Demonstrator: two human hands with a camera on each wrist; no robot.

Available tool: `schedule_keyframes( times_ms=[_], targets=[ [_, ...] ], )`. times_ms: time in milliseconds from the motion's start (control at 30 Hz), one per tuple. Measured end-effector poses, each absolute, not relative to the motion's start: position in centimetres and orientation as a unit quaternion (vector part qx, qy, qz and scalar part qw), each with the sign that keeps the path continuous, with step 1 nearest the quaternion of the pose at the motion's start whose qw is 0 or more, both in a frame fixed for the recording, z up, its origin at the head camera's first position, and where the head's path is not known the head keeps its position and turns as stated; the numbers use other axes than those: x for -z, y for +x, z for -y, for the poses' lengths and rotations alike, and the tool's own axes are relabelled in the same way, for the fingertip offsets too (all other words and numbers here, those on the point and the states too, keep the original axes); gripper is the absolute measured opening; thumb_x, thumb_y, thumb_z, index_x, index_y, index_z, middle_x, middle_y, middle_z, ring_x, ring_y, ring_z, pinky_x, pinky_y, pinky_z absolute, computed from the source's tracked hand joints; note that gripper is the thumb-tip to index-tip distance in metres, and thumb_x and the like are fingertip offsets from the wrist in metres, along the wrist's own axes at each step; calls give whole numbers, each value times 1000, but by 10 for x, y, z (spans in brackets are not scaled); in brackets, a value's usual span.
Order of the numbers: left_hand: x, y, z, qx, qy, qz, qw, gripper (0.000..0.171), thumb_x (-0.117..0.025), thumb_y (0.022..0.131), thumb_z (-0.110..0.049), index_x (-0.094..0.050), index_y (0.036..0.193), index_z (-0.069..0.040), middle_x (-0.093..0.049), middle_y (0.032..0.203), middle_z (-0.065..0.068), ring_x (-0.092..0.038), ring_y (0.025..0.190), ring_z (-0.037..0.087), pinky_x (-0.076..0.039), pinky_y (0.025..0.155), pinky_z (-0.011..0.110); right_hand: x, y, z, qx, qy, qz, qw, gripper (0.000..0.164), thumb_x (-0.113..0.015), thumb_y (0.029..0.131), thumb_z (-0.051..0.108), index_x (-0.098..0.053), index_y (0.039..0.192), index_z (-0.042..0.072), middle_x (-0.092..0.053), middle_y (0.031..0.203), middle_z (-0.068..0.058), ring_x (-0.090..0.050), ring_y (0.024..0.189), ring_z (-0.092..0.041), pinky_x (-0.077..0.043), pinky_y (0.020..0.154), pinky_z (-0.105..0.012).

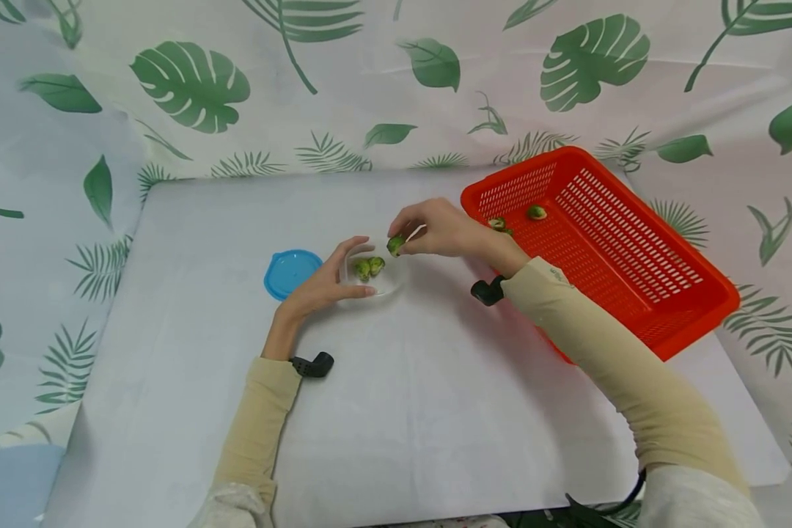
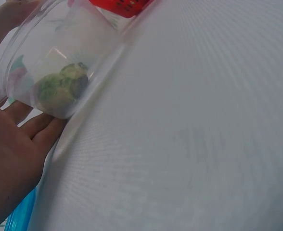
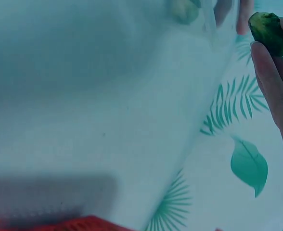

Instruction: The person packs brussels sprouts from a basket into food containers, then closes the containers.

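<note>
My left hand (image 1: pixel 330 282) grips a clear plastic container (image 1: pixel 389 282) from its left side, thumb at the near wall and fingers at the far one. Two Brussels sprouts (image 1: pixel 369 268) lie inside; the left wrist view shows these sprouts (image 2: pixel 62 87) through the wall. Between thumb and fingertips, my right hand (image 1: pixel 445 229) pinches another Brussels sprout (image 1: pixel 396 244) over the container's right rim. In the right wrist view this pinched sprout (image 3: pixel 271 33) is green with a paler end.
A red perforated basket (image 1: pixel 633 323) stands on the right side of the white table (image 1: pixel 396 411), with a few sprouts (image 1: pixel 537 212) at its far left end. Left of the container lies a blue lid (image 1: pixel 292 273). A leaf-print sheet (image 1: pixel 396 95) hangs behind the table.
</note>
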State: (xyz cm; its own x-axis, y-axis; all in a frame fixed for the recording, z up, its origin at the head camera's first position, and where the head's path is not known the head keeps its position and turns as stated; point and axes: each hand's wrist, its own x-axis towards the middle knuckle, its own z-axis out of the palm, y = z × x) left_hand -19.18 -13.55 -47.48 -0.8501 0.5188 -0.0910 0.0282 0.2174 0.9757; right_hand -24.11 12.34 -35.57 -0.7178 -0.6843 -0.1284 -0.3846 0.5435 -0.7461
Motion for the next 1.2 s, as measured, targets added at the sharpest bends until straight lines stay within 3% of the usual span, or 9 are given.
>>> schedule_keyframes(
  times_ms=[233,367,533,867,1200],
  targets=[
    [474,-192,136,-589,178,-760,208,92,-80,89,-30,-24,162,-30,-31,166,-5,-5,160,18,-12,123,68,363,-240,-108,332,-340,-854,210,23,-76,91,3,-74,114,3,-76,110,-9,-73,104,-23,-58,96,-37],
    [473,-192,137,-583,163,-767,214,90,-81,88,-35,-27,160,-39,-23,169,-8,-3,160,19,-15,122,68,368,-240,-103,317,-346,-856,214,24,-77,91,3,-75,115,4,-77,109,-8,-72,103,-21,-58,96,-36],
    [474,-192,138,-581,160,-769,215,90,-81,88,-36,-26,160,-41,-14,171,-9,-2,160,20,-17,122,67,373,-239,-96,312,-359,-853,216,26,-77,90,1,-74,116,2,-76,113,-10,-71,106,-23,-58,96,-38],
    [473,-191,138,-578,151,-773,214,92,-83,86,-40,-27,158,-44,-14,171,-9,-3,160,21,-19,121,67,383,-233,-80,285,-380,-852,222,27,-75,90,1,-73,117,0,-75,113,-11,-70,105,-24,-58,96,-36],
    [475,-191,140,-589,164,-763,210,91,-82,88,-33,-27,159,-42,-16,171,-6,-4,160,22,-15,123,67,395,-227,-68,272,-416,-843,207,21,-78,87,1,-75,107,-1,-75,102,-10,-70,94,-21,-58,91,-34]
  ],
)
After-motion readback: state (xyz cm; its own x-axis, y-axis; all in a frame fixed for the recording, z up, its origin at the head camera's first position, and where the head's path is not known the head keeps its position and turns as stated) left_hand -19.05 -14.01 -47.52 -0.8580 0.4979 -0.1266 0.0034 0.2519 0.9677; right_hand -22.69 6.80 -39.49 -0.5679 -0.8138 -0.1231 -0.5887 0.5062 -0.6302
